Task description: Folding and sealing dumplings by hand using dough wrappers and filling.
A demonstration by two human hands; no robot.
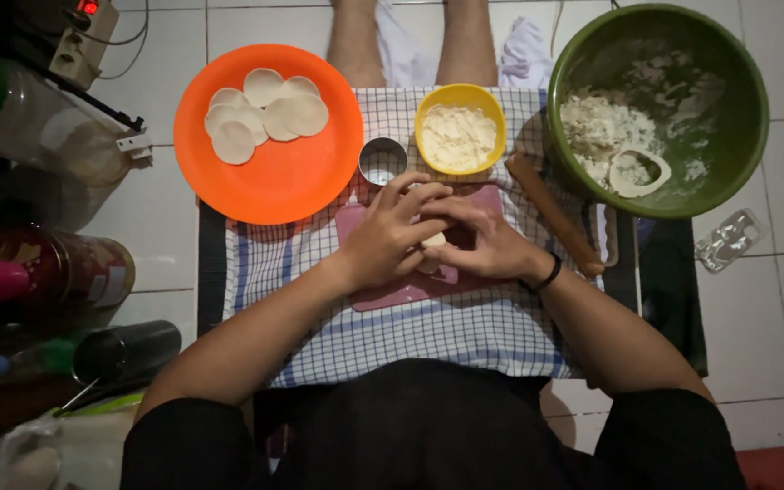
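My left hand [390, 231] and my right hand [487, 240] meet over a pink board [392, 292], both closed around a small pale lump of dough [433, 240] that shows only between the fingers. The board lies on a blue-and-white checked cloth [428, 331]. Just beyond my left fingers stands a round metal cutter [382, 160]. A yellow bowl of flour [460, 128] sits behind my hands. A wooden rolling pin [553, 214] lies slanted to the right of my right hand.
An orange plate [297, 172] at the back left carries several flat dough rounds [265, 113]. A large green bowl [728, 154] at the back right holds flour and a dough scrap. Jars and bottles [56, 272] crowd the left. Someone's bare legs [410, 41] are beyond the cloth.
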